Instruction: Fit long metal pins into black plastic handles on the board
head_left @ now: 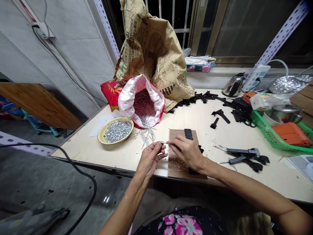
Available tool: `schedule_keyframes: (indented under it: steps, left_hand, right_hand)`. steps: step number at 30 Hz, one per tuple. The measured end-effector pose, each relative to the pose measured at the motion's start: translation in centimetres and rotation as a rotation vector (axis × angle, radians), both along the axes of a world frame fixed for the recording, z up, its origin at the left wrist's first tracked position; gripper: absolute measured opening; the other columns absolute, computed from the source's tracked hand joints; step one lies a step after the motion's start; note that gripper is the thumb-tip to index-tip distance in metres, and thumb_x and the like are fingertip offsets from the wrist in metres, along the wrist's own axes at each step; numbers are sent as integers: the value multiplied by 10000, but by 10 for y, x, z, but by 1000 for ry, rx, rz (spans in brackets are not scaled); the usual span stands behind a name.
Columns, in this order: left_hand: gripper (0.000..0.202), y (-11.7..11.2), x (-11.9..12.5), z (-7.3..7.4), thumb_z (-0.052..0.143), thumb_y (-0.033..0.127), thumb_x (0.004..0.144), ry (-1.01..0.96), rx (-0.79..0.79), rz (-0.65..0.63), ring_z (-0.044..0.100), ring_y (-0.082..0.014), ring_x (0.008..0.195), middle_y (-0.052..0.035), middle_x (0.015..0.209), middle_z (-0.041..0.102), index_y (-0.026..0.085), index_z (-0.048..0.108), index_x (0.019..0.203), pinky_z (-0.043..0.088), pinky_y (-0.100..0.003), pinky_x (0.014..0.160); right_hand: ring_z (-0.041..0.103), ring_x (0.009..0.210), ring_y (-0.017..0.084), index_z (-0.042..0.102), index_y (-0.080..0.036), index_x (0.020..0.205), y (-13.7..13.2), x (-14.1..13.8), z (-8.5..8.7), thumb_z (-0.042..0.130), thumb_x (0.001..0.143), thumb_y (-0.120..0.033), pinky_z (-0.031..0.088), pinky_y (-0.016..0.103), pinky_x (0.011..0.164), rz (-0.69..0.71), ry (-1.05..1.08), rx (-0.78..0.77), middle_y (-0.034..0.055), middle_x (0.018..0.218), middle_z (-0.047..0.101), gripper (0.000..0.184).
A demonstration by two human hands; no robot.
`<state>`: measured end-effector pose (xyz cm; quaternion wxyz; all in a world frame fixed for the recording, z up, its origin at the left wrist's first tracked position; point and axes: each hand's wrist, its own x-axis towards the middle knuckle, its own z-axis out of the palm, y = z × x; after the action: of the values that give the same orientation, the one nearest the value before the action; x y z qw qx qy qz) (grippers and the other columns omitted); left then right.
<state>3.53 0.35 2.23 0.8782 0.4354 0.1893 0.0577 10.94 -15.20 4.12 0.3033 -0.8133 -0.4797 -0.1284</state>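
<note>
Left hand (151, 159) and right hand (187, 151) pinching a thin steel pin (163, 143) above a brown rectangular board (176, 166).

Both hands narrow, fingertips closed on it. On the pale wood-grain table (220, 137): left of the hands, a round yellow plate (99, 137) of small silver nuts (118, 131); ahead, a red-and-white sack (127, 101) of long pins; rightward, black plastic parts (221, 116). Grey concrete floor (36, 173) lies left.

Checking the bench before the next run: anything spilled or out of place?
Yes. Loose metal pins trail from the mouth of the red-and-white sack onto the tabletop. Small silver bits lie scattered beyond the brass-coloured plate. Both look like spillage.
</note>
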Motion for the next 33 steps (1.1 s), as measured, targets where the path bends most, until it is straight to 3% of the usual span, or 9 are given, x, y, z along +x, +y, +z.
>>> schedule_keyframes:
  steps: [11, 19, 26, 30, 33]
  left_hand:
    - [287, -6, 6, 0, 803, 268, 624, 9, -23, 9, 577, -61, 574, -8, 699, 650, 111, 658, 815, 566, -232, 639]
    - [283, -8, 5, -5, 727, 359, 693, -19, 375, 95, 589, -86, 605, -14, 743, 664, 133, 678, 857, 545, -269, 664]
    - [266, -10, 8, -7, 692, 347, 734, -23, 494, 65, 618, -105, 627, -25, 754, 679, 132, 689, 890, 542, -275, 695]
    - [263, -10, 8, -8, 691, 362, 733, -18, 623, 63, 648, -134, 650, -32, 760, 689, 143, 697, 877, 535, -277, 698]
    - [263, -10, 8, -9, 687, 376, 734, -7, 671, 37, 661, -150, 652, -32, 768, 693, 153, 700, 874, 536, -286, 697]
  right_hand:
    - [579, 717, 108, 633, -206, 974, -6, -1, -2, 418, 957, -270, 408, 207, 615, -71, -81, -50, 22, 833, 605, 224]
    - [537, 718, 139, 615, -199, 866, -10, -1, -4, 466, 928, -235, 333, 260, 592, -106, -283, -134, 36, 798, 600, 165]
    - [525, 675, 135, 601, -198, 875, -16, 2, -13, 447, 940, -219, 311, 271, 585, -126, -296, -130, 21, 750, 588, 168]
    - [548, 704, 128, 598, -180, 948, -17, 4, -15, 446, 941, -230, 345, 249, 607, -100, -228, -79, 24, 792, 608, 160]
    - [553, 737, 136, 613, -191, 904, -18, 5, -15, 452, 936, -233, 361, 242, 616, -79, -232, -109, 35, 812, 602, 169]
